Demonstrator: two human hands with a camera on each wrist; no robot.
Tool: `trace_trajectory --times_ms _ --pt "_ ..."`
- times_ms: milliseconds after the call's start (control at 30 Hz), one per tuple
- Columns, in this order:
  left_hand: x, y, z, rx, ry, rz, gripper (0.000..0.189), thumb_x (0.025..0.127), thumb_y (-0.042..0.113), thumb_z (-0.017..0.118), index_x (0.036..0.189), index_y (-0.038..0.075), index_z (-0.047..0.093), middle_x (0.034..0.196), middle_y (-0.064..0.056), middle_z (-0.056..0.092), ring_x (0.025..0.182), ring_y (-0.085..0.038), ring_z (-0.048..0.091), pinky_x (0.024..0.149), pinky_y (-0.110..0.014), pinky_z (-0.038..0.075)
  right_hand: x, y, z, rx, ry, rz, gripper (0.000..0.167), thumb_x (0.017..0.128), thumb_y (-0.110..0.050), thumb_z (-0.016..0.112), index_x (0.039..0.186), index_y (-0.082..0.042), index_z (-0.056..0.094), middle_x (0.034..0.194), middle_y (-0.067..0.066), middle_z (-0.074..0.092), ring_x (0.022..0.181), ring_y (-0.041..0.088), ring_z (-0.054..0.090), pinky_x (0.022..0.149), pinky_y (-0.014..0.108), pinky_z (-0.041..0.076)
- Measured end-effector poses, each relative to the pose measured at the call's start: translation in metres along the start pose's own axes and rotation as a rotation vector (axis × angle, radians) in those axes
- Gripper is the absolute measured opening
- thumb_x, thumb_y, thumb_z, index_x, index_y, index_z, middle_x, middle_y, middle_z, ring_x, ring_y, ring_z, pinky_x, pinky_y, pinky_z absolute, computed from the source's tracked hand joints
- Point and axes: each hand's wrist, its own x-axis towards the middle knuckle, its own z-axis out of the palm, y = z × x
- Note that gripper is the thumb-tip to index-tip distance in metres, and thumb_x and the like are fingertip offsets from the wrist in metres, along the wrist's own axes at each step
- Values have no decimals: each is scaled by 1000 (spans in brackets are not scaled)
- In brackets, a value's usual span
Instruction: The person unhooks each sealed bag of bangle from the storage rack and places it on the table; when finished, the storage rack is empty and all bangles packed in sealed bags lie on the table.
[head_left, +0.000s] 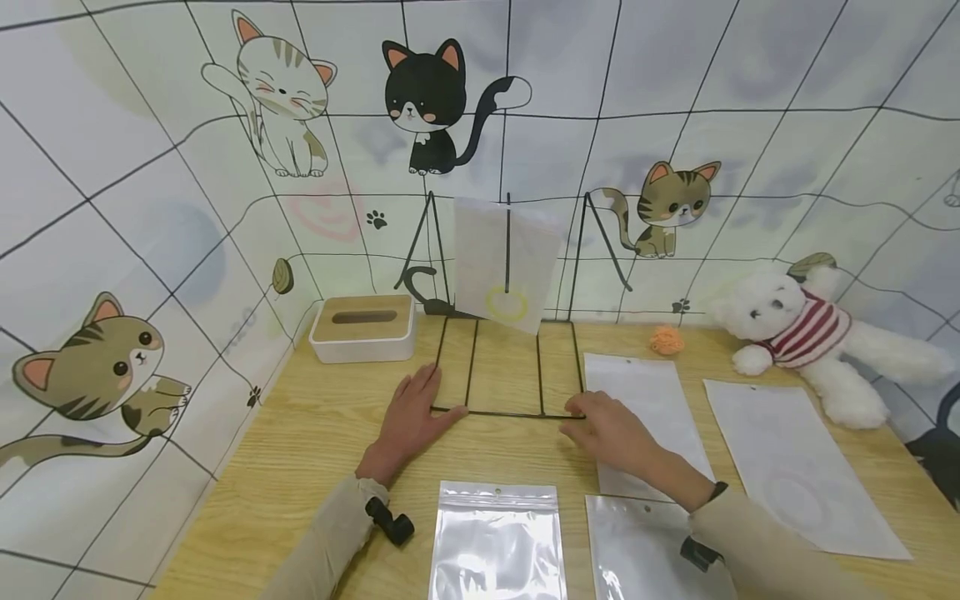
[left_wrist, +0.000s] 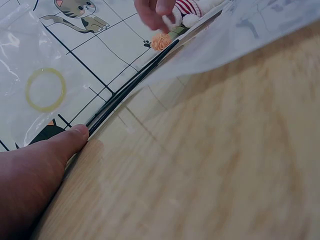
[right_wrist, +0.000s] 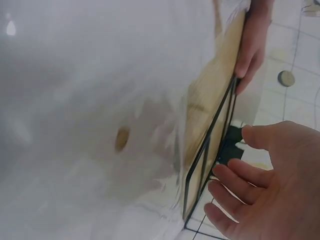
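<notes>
A black wire display rack stands on the table, its flat base toward me and its uprights behind. From its middle hook hangs a clear bag with a yellow ring in it. My left hand rests at the base's front left corner, fingers fairly straight along the side and thumb touching the front wire. At the front right corner is my right hand; in the right wrist view its thumb and loosely bent fingers are spread apart beside the wire, with nothing between them.
Silvery zip bags lie close in front of me. White flat bags lie to the right, near an orange yarn-like ball and a white plush toy. A wood-lidded tissue box stands left of the rack.
</notes>
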Motion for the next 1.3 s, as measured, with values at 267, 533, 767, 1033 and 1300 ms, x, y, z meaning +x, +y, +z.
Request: trace_trajectory --times_ms 267,533,767,1033,1300 --pt "-1 0 0 -7 20 0 94 92 66 56 156 1 30 164 -13 28 153 -28 23 126 -46 16 20 26 4 -200 12 -20 64 96 -39 65 130 14 55 135 32 55 132 49 47 108 60 40" --pt "-1 1 0 3 11 2 94 92 66 55 156 2 29 164 -12 28 154 -27 23 126 -46 15 21 42 10 -230 -26 21 68 98 -42 61 130 18 54 138 33 53 137 50 41 113 60 35" --pt "-1 3 -1 -2 14 -5 93 93 65 56 156 1 30 164 -13 29 153 -28 23 126 -46 16 23 46 9 -230 -49 3 70 99 -43 59 134 17 52 143 32 49 141 49 36 114 63 32" --pt "-3 3 0 0 9 -8 93 93 65 55 156 1 29 164 -13 28 153 -28 23 126 -46 15 22 48 11 -257 -53 -23 68 99 -43 59 134 15 53 144 30 50 142 48 36 114 64 31" --pt "-3 3 0 19 22 2 92 93 65 55 155 1 31 163 -13 29 153 -28 25 126 -46 17 24 46 10 -265 -61 -45 68 98 -41 60 139 13 50 148 29 47 143 46 36 116 62 29"
